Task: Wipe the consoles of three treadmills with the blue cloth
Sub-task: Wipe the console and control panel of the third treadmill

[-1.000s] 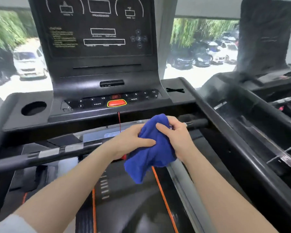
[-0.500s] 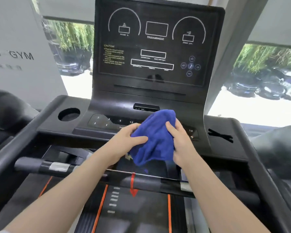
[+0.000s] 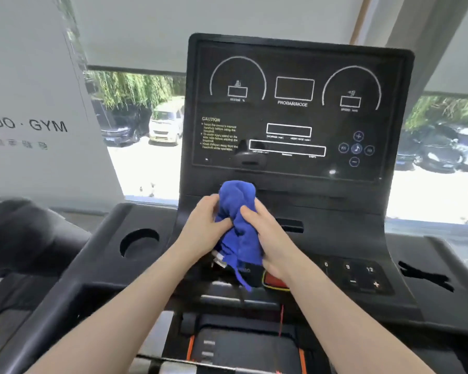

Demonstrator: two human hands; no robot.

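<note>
A bunched blue cloth [image 3: 237, 225] is held upright between both hands, just in front of the lower part of a black treadmill console [image 3: 295, 117]. My left hand [image 3: 203, 225] grips the cloth's left side with curled fingers. My right hand [image 3: 268, 233] grips its right side, thumb across the front. A loose corner of cloth hangs down over the button panel [image 3: 357, 273]. The hands hide the left half of the buttons; a red stop button [image 3: 274, 282] shows partly under my right wrist.
A round cup holder [image 3: 139, 242] sits left of the console, and a black mark [image 3: 424, 276] lies on the right tray. Another treadmill's dark body [image 3: 25, 233] is at far left. A window with parked cars is behind. The belt [image 3: 241, 352] runs below.
The view has swung from one treadmill's console to this one and moved closer. Both hands, still gripping the cloth, have risen toward the console's lower edge.
</note>
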